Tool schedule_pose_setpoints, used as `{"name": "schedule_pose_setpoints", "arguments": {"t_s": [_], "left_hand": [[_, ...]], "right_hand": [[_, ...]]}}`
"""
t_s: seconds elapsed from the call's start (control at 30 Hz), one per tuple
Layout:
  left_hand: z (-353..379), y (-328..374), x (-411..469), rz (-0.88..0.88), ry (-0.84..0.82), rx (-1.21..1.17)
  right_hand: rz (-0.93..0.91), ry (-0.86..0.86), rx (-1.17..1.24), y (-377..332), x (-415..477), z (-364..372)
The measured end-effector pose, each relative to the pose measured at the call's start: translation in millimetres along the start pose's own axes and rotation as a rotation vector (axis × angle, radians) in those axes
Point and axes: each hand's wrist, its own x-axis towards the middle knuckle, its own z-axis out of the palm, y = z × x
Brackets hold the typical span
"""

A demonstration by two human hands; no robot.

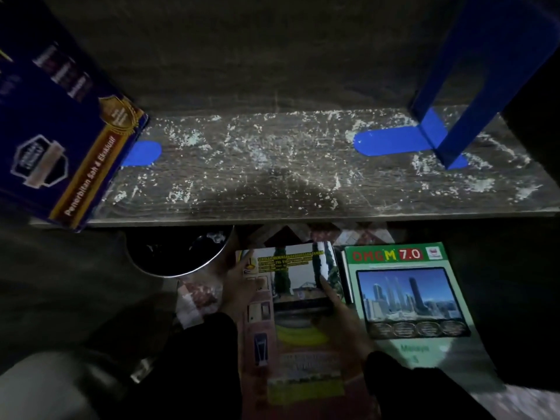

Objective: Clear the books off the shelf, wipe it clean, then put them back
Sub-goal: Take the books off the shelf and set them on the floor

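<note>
Grasping the pink book (292, 362) by its left edge, the left hand (239, 287) held it beside the OMGM 7.0 book (409, 298); the right hand (345, 324) touched its cover, grip unclear.

Blue book (54, 131) partly beyond the left edge.

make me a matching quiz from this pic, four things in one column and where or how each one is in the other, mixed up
1 dark blue book
2 green book
3 pinkish book
4 shelf

A speckled with white dust
B touched by left hand and right hand
C leaning at the shelf's left end
D lying flat below the shelf, untouched

Pairs: 1-C, 2-D, 3-B, 4-A
</note>
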Motion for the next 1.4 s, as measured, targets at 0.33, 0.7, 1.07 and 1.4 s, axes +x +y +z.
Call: {"name": "schedule_pose_setpoints", "arguments": {"t_s": [0.33,0.7,1.07,1.4], "left_hand": [[-10.1,4.2,3.2,-0.062,-0.199,0.573],[-88.7,157.5,-128.8,0.400,-0.090,0.463],[-246.9,266.5,-184.6,0.624,1.079,0.498],[-259.7,279.8,-175.1,0.559,0.936,0.343]], "right_hand": [[0.106,0.073,-0.223,-24.5,-15.8,7.8],[-0.622,0.617,-0.175,-174.8,-66.0,-23.3],[-0.608,0.575,-0.759,-228.6,-46.7,-7.4],[-0.730,0.522,-0.744,-200.1,-31.7,2.3]]}}
